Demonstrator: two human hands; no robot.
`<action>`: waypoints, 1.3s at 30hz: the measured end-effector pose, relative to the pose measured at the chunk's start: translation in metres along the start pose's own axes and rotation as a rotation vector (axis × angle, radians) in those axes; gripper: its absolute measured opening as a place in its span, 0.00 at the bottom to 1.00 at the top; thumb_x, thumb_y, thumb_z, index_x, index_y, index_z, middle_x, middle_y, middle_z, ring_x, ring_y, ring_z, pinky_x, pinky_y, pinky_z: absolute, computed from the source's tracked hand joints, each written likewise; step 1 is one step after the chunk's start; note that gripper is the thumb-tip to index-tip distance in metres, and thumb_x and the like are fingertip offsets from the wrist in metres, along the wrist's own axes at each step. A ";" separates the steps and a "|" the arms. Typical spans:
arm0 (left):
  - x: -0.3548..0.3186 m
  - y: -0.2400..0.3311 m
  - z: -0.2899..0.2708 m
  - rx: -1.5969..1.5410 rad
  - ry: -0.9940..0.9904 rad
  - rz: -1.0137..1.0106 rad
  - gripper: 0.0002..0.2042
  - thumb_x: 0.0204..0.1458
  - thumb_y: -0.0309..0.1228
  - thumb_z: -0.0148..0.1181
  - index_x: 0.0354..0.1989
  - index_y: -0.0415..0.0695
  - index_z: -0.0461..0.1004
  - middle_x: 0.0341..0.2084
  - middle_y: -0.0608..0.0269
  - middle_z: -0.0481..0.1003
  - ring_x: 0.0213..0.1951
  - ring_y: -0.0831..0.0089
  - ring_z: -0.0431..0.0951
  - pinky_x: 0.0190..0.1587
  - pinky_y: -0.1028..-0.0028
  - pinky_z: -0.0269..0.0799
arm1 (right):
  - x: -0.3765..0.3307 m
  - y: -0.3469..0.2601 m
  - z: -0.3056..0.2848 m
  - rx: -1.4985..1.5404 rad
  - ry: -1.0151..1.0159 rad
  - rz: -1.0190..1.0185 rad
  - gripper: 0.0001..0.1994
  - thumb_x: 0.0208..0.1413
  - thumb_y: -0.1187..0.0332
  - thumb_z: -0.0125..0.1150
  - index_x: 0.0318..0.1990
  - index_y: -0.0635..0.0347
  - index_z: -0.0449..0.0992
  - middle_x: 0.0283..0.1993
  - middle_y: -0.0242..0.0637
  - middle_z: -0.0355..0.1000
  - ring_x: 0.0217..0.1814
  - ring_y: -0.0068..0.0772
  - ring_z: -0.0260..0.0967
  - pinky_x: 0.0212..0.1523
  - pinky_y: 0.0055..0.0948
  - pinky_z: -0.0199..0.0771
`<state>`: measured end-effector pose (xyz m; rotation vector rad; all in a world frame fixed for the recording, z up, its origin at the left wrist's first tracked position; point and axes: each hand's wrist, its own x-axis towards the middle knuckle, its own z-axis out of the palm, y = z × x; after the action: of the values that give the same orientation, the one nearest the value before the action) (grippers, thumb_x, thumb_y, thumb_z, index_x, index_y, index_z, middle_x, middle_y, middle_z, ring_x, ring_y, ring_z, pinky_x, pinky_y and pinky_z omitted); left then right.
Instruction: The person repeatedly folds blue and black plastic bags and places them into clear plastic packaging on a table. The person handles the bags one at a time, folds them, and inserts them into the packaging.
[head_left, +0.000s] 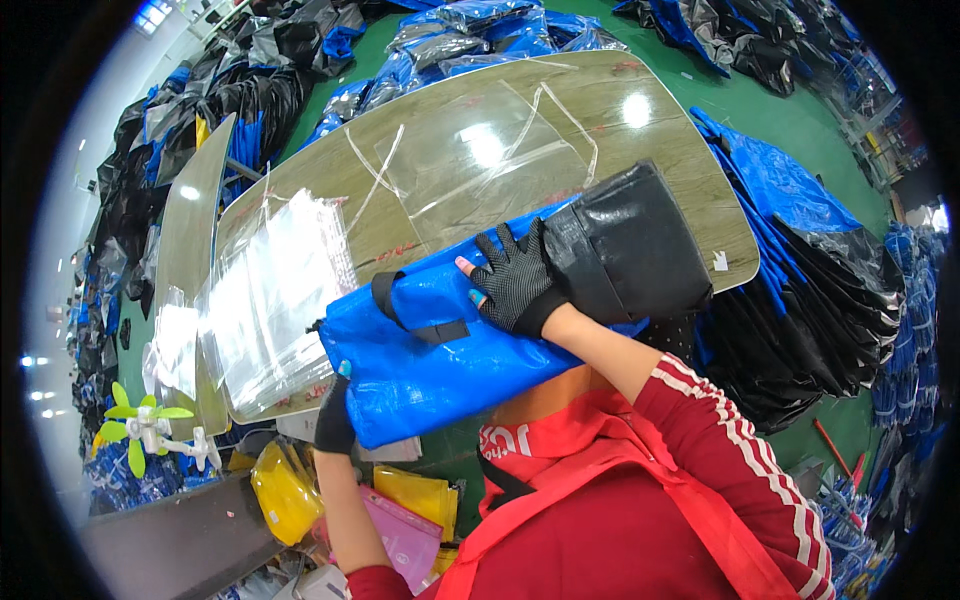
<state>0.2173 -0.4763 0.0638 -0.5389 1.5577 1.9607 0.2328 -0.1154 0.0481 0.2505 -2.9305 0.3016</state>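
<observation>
A shiny blue bag [440, 360] with a black end section [630, 245] lies slantwise over the table's near edge. It looks like coated tarpaulin and carries short black straps [440, 331]. My right hand [515, 280], in a dark dotted glove with some fingertips bare, lies flat on the bag where blue meets black, fingers spread. At the bag's lower left corner, my left hand [338, 415] grips the edge. Its thumb shows on the near side; the other fingers are mostly hidden. Under the bag's far side a clear plastic sleeve [490, 165] rests on the tabletop.
A stack of clear plastic bags [280, 290] covers the left of the wood-look table [670, 130]. Blue and black folded bags [790, 290] are heaped at the right, with more piles beyond. A small green-bladed fan [148, 425] stands lower left, near yellow packets [285, 490].
</observation>
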 end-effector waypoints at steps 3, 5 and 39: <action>-0.009 0.008 -0.002 -0.027 -0.106 0.035 0.33 0.55 0.45 0.60 0.65 0.40 0.60 0.56 0.50 0.69 0.54 0.55 0.73 0.57 0.57 0.70 | -0.015 0.002 -0.013 0.047 0.115 -0.089 0.29 0.56 0.51 0.53 0.65 0.46 0.65 0.68 0.53 0.58 0.74 0.60 0.47 0.67 0.75 0.29; -0.020 0.025 0.019 -0.034 -0.197 0.126 0.32 0.52 0.42 0.62 0.63 0.40 0.62 0.53 0.50 0.72 0.49 0.54 0.76 0.53 0.57 0.74 | -0.033 0.000 -0.023 0.095 0.217 -0.093 0.30 0.55 0.55 0.55 0.65 0.57 0.64 0.68 0.54 0.57 0.74 0.57 0.48 0.70 0.68 0.33; 0.093 -0.012 0.434 1.517 -0.552 1.395 0.25 0.56 0.39 0.54 0.63 0.51 0.66 0.62 0.47 0.63 0.59 0.50 0.69 0.63 0.59 0.63 | -0.184 0.151 -0.073 0.074 0.323 0.228 0.48 0.48 0.30 0.49 0.66 0.61 0.60 0.69 0.50 0.57 0.74 0.53 0.49 0.71 0.67 0.28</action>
<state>0.1714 -0.0366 0.0999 1.8523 2.5167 0.6414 0.3946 0.0737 0.0537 -0.1158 -2.6304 0.4393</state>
